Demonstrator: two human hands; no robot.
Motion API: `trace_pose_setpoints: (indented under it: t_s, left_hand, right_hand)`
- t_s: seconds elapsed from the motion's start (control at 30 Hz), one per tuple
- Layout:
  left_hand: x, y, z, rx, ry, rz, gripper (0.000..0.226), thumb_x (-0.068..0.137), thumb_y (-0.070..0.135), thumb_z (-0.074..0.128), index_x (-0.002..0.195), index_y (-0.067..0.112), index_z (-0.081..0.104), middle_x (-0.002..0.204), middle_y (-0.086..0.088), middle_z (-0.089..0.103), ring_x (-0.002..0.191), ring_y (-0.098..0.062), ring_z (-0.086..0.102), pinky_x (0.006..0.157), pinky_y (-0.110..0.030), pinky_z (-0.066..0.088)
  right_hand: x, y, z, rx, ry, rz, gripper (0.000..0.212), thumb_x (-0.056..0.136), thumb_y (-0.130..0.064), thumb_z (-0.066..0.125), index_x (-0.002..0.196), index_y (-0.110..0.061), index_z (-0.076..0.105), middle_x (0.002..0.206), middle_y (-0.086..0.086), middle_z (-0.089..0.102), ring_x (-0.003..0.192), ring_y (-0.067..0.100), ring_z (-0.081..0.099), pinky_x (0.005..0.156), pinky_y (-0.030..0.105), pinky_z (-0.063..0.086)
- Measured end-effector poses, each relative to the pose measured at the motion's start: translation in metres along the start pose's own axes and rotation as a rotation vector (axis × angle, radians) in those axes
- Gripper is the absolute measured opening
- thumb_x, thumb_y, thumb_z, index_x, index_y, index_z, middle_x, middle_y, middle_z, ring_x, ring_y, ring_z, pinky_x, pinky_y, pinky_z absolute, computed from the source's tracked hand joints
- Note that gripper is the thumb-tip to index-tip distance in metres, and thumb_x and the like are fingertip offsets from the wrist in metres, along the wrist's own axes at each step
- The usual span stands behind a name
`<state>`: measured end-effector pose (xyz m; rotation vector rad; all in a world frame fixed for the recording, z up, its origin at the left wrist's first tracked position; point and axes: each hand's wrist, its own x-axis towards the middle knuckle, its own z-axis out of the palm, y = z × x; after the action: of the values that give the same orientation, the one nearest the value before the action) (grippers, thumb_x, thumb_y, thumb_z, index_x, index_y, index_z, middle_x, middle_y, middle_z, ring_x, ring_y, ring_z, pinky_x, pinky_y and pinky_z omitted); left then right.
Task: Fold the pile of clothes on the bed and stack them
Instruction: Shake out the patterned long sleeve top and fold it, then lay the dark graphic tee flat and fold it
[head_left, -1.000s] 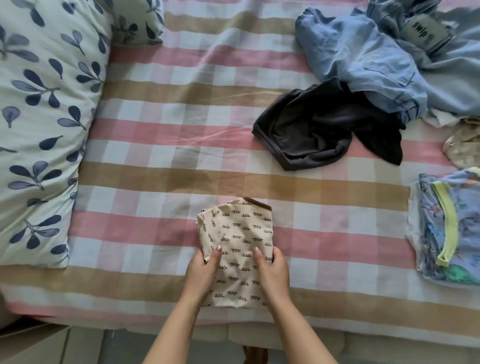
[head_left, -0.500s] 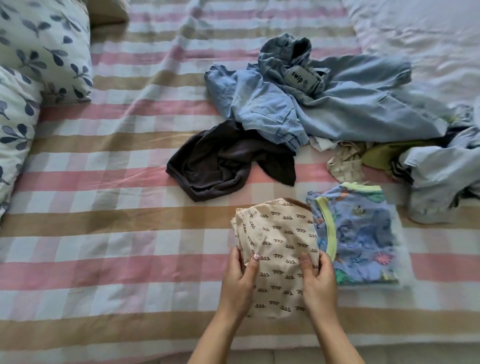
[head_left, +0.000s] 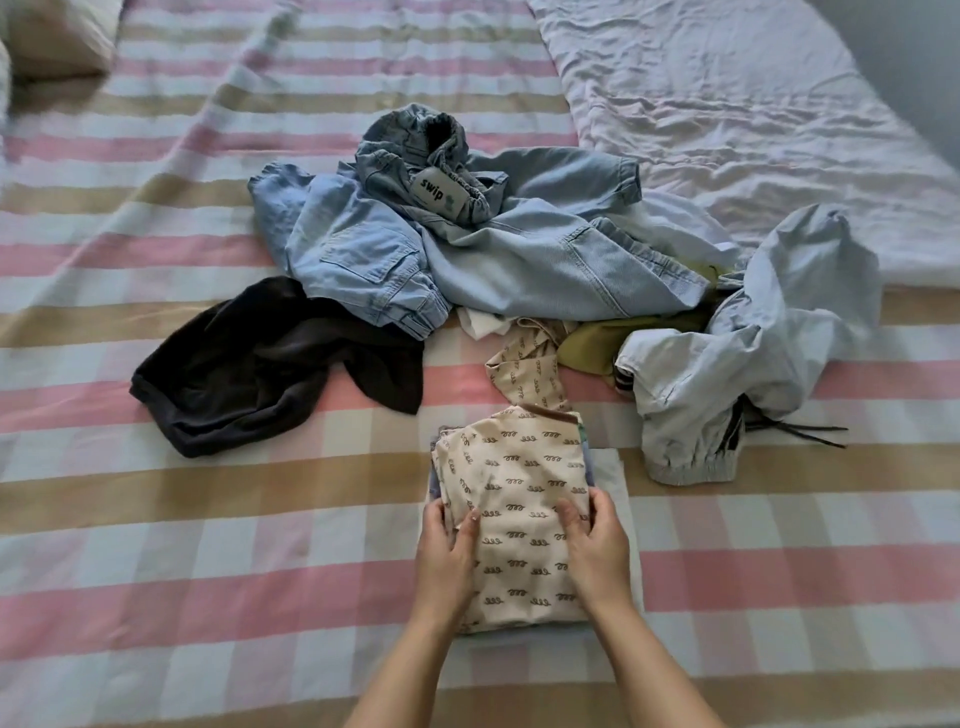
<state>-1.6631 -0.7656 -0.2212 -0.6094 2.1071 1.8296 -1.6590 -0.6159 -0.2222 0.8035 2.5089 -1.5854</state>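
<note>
A folded cream garment with small dark squiggles lies on top of a folded stack whose edges barely show beneath it. My left hand grips the garment's left side and my right hand grips its right side. Behind it lies the unfolded pile: light blue denim pieces, a dark brown garment, pale blue trousers with a drawstring, an olive piece and a second cream squiggle-print piece.
The bed has a pink, tan and white checked cover. A crumpled pale sheet covers the far right. A pillow corner shows at the top left. The bed's near edge runs along the bottom of the view.
My hands have carried the folded cream garment to the right and set it on top of the folded blue printed garment, which is now almost wholly covered. The view has swung right with it.
</note>
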Motion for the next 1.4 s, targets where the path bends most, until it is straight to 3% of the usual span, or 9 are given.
trace_pose_setpoints:
  t_s: [0.1, 0.23, 0.37, 0.53, 0.8, 0.93, 1.07, 1.2, 1.4]
  left_hand:
    - [-0.002, -0.005, 0.005, 0.262, 0.18, 0.109, 0.037, 0.092, 0.022, 0.053, 0.125, 0.012, 0.04, 0.122, -0.007, 0.051, 0.112, -0.022, 0.049, 0.089, -0.029, 0.039]
    - [-0.011, 0.003, 0.016, 0.769, 0.197, 0.503, 0.047, 0.092, 0.03, 0.039, 0.137, 0.014, 0.043, 0.139, -0.004, 0.046, 0.133, -0.019, 0.035, 0.104, -0.033, 0.021]
    - [0.003, -0.011, 0.018, 0.868, 0.025, 0.372, 0.048, 0.099, 0.029, 0.033, 0.145, 0.031, 0.02, 0.15, 0.016, 0.004, 0.143, -0.01, 0.003, 0.113, -0.028, -0.001]
    - [0.019, -0.024, 0.013, 0.918, -0.086, 0.282, 0.055, 0.099, 0.037, 0.025, 0.141, 0.037, -0.011, 0.15, 0.018, -0.014, 0.142, -0.004, -0.011, 0.114, -0.029, -0.005]
    - [0.028, 0.024, -0.046, 0.426, 0.011, 0.372, 0.034, 0.094, 0.014, 0.047, 0.128, 0.016, 0.05, 0.129, 0.009, 0.047, 0.123, -0.003, 0.037, 0.104, -0.011, 0.024]
    - [0.049, 0.035, -0.117, 0.176, 0.199, 0.17, 0.025, 0.093, 0.007, 0.049, 0.114, 0.017, 0.057, 0.113, 0.004, 0.056, 0.105, -0.008, 0.053, 0.086, -0.011, 0.041]
    - [0.083, 0.026, -0.197, -0.105, 0.394, -0.138, 0.025, 0.093, 0.007, 0.048, 0.116, 0.012, 0.054, 0.118, -0.005, 0.057, 0.108, -0.019, 0.054, 0.097, -0.039, 0.046]
    - [0.129, 0.016, -0.262, -0.224, 0.534, -0.284, 0.034, 0.09, 0.001, 0.048, 0.124, 0.003, 0.046, 0.127, -0.015, 0.051, 0.116, -0.03, 0.05, 0.102, -0.05, 0.04]
    - [0.172, 0.001, -0.291, -0.391, 0.333, -0.291, 0.021, 0.088, -0.002, 0.054, 0.108, -0.008, 0.053, 0.11, -0.025, 0.061, 0.101, -0.037, 0.059, 0.087, -0.046, 0.05]
  right_hand:
    - [0.001, 0.003, 0.004, -0.065, 0.095, -0.029, 0.038, 0.089, -0.016, 0.06, 0.123, -0.008, 0.048, 0.115, 0.007, 0.057, 0.109, 0.023, 0.054, 0.085, 0.027, 0.043]
    - [0.002, -0.01, 0.01, -0.493, 0.197, -0.499, 0.044, 0.087, -0.014, 0.048, 0.131, -0.006, 0.05, 0.136, 0.015, 0.046, 0.13, 0.022, 0.033, 0.105, 0.03, 0.029]
    - [0.015, -0.001, 0.015, -0.678, -0.034, -0.376, 0.051, 0.098, -0.025, 0.039, 0.146, -0.019, 0.022, 0.155, 0.002, 0.015, 0.142, 0.013, 0.006, 0.114, 0.032, 0.012]
    - [0.023, 0.012, 0.02, -0.762, -0.078, -0.323, 0.054, 0.099, -0.031, 0.034, 0.143, -0.025, 0.002, 0.156, -0.004, 0.003, 0.14, 0.009, -0.007, 0.115, 0.03, 0.001]
    - [0.009, -0.056, 0.046, -0.45, 0.179, -0.354, 0.043, 0.084, -0.021, 0.047, 0.123, -0.007, 0.056, 0.132, 0.011, 0.052, 0.129, 0.027, 0.041, 0.109, 0.046, 0.027]
    - [-0.004, -0.107, 0.114, -0.247, -0.065, -0.481, 0.023, 0.086, -0.002, 0.053, 0.104, -0.009, 0.065, 0.102, 0.003, 0.064, 0.1, 0.018, 0.056, 0.091, 0.03, 0.043]
    - [-0.015, -0.14, 0.207, -0.054, -0.459, -0.084, 0.02, 0.09, -0.008, 0.053, 0.108, -0.012, 0.062, 0.102, 0.002, 0.064, 0.098, 0.015, 0.06, 0.081, 0.021, 0.046]
    - [-0.019, -0.154, 0.283, -0.169, -0.436, -0.136, 0.027, 0.088, -0.008, 0.053, 0.114, -0.01, 0.06, 0.105, 0.007, 0.061, 0.098, 0.017, 0.057, 0.086, 0.025, 0.044]
    - [-0.018, -0.154, 0.341, -0.366, -0.452, -0.307, 0.041, 0.081, -0.009, 0.063, 0.122, -0.013, 0.056, 0.114, 0.009, 0.051, 0.101, 0.023, 0.055, 0.092, 0.031, 0.043]
